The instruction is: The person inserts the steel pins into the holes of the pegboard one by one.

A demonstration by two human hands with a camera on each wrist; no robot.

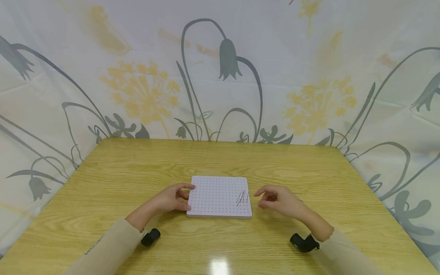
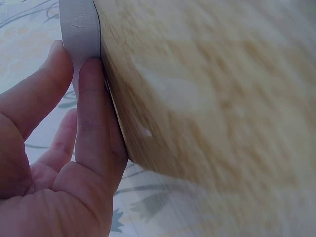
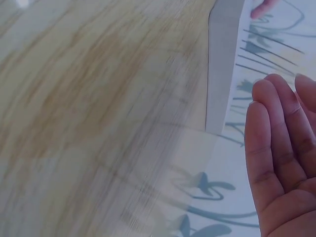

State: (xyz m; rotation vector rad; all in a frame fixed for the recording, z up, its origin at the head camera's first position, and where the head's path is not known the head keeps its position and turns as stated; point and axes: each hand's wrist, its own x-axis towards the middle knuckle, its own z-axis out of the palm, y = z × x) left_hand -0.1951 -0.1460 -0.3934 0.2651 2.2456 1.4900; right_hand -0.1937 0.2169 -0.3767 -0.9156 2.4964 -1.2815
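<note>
A white pegboard (image 1: 216,194) with rows of small holes lies on the table. Several thin dark pins (image 3: 274,41) stick out of its top face near the right side. My left hand (image 1: 172,198) holds the left edge of the board, its thumb at the near corner and a finger farther along the edge. In the left wrist view, the fingertips sit right against the board's side (image 2: 81,29). Just off the right edge hovers my right hand (image 1: 280,200), its fingers loosely bent and nothing visible between them.
The board rests on a wood-grain table (image 1: 220,156). Behind and beside it hangs a pale cloth (image 1: 213,95) with grey and yellow flower prints. A black wrist device (image 1: 151,237) is strapped at the left cuff, and another black device (image 1: 304,243) at the right.
</note>
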